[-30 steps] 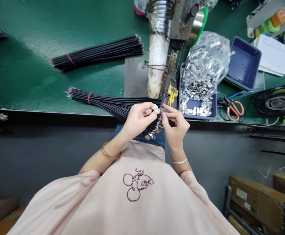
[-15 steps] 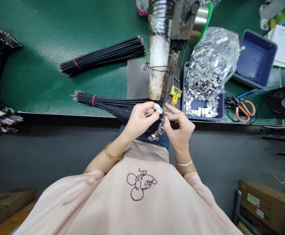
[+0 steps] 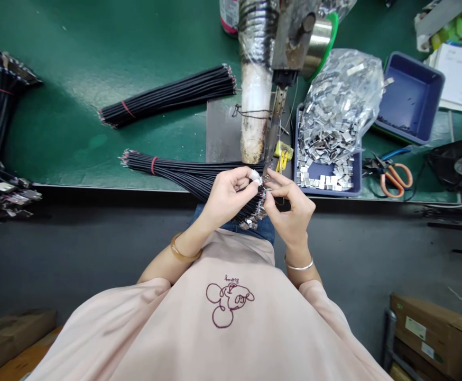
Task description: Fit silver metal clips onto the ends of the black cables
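My left hand [image 3: 231,193], with a white covering on one fingertip, is closed in a pinch on the end of a black cable. Close against it, my right hand [image 3: 290,209] pinches something tiny at that same end, hidden by the fingers. Above the fingertips is the lower tip of a soldering iron's metal bar [image 3: 273,135]. A bundle of black cables [image 3: 175,166], tied with a red band, runs under my left hand. Several of its near ends carry shiny metal connector pieces [image 3: 250,221] and hang past the table edge.
A second cable bundle [image 3: 171,95] lies behind. On the right are a blue tray [image 3: 360,182] with a bag of metal shells [image 3: 342,100], orange-handled pliers [image 3: 395,180] and another blue tray [image 3: 417,95]. A solder spool [image 3: 322,45] stands behind the stained white tube [image 3: 252,111].
Both hands keep the same pinch at the cable end. Only the camera's view has shifted slightly.
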A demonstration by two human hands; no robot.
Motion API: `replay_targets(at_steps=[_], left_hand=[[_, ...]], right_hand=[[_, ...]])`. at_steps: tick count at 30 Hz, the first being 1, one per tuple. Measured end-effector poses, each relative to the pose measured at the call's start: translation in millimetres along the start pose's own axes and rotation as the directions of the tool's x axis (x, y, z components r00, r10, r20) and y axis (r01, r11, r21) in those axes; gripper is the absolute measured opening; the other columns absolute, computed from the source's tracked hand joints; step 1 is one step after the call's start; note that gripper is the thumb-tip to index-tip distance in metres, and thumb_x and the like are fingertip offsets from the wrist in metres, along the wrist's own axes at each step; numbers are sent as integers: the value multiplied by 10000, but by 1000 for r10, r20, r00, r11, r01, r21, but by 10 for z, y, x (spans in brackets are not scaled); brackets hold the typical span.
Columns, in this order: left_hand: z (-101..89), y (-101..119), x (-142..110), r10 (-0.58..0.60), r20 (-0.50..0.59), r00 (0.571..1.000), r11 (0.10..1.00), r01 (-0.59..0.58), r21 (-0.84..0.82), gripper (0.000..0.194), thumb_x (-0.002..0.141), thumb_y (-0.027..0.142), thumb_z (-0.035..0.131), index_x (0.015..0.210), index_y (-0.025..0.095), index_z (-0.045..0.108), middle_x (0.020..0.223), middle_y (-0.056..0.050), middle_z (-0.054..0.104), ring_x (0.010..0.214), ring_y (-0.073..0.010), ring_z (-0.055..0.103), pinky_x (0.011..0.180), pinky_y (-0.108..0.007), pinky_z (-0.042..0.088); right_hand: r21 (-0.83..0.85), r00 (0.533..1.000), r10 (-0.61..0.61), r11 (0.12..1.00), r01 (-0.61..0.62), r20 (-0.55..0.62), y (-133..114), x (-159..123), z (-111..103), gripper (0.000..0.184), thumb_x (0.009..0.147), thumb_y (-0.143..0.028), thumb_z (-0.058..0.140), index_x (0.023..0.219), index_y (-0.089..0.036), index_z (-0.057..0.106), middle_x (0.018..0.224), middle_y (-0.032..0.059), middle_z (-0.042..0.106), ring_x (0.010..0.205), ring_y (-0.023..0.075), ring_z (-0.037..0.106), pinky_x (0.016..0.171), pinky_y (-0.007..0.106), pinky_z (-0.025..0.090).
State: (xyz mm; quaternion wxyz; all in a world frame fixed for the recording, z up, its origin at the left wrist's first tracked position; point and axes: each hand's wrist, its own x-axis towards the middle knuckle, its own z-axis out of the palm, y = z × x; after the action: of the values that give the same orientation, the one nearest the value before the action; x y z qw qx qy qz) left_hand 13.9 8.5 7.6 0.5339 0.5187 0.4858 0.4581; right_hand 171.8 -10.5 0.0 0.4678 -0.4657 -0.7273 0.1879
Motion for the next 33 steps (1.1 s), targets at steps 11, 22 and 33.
replay_targets(at_steps=[11, 22, 33], left_hand=[[-5, -33, -31, 4, 31, 1000, 998, -6, 70, 111, 819, 247, 611, 752, 160, 597, 569, 60, 332, 533, -74, 276, 522, -231, 227], [8, -14, 24, 19, -10, 1000, 1000, -19, 4, 105, 788, 235, 633, 728, 162, 588, 546, 70, 307, 507, -64, 245, 499, -238, 187], [3, -36, -39, 38, 42, 998, 994, -42, 102, 110, 819, 196, 602, 718, 150, 607, 555, 62, 346, 524, -65, 264, 513, -229, 205]], right_hand=[[-2, 998, 63, 998, -63, 20, 30, -50, -24, 85, 904, -183, 612, 840, -230, 581, 1209, 69, 759, 920, 182, 783, 816, 348, 661], [22, 997, 76, 997, -76, -15, -3, -9, -3, 109, 891, -171, 624, 826, -232, 563, 1240, 76, 750, 946, 202, 786, 831, 356, 662], [32, 993, 111, 993, -112, 27, 9, -58, -51, 76, 910, -203, 628, 855, -226, 580, 1195, 69, 764, 951, 180, 778, 823, 322, 649]])
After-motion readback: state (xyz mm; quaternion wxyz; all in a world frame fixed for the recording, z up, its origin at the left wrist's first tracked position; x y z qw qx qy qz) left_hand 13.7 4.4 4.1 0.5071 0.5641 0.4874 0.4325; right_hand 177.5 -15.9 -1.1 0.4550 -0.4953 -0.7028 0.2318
